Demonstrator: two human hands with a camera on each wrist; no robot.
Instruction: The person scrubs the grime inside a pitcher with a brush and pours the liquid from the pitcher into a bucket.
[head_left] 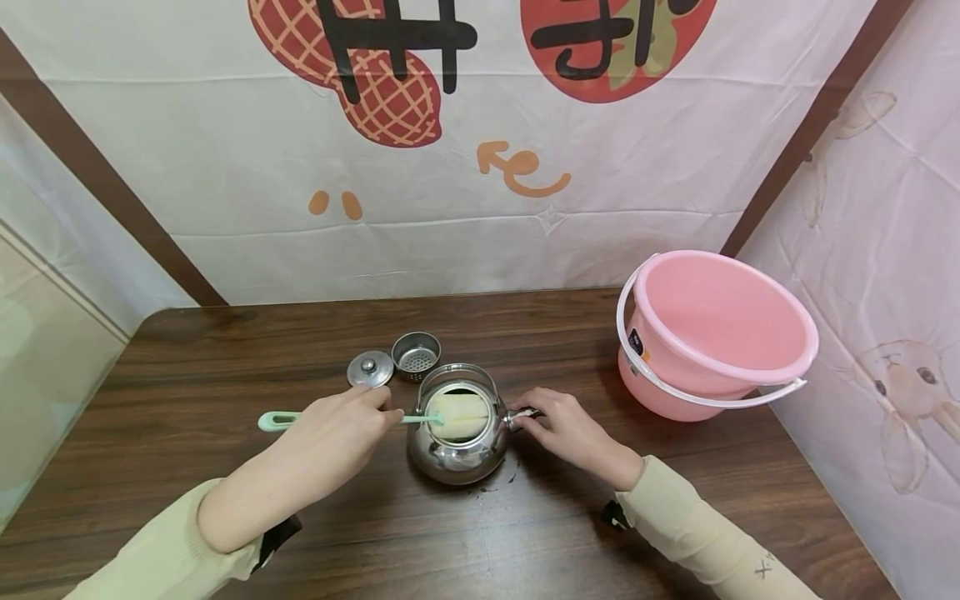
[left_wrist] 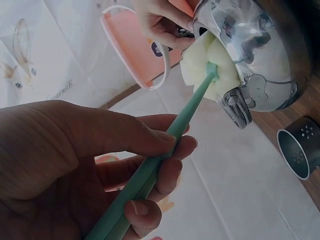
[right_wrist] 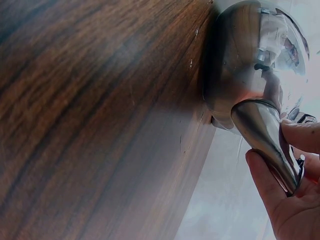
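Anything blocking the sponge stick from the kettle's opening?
Nothing visible does: the sponge on the green stick, held by the left hand, is right at the mouth of the kettle. The lid and strainer are off, on the table.

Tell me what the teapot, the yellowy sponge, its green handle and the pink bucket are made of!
Teapot: polished metal, maybe stainless steel; its sides reflect like a mirror.
Sponge: probably soft foam; it looks pale and dull, not shiny.
Green handle: likely smooth plastic, one even colour.
Pink bucket: most likely plastic, plain pink and softly shiny at the rim.
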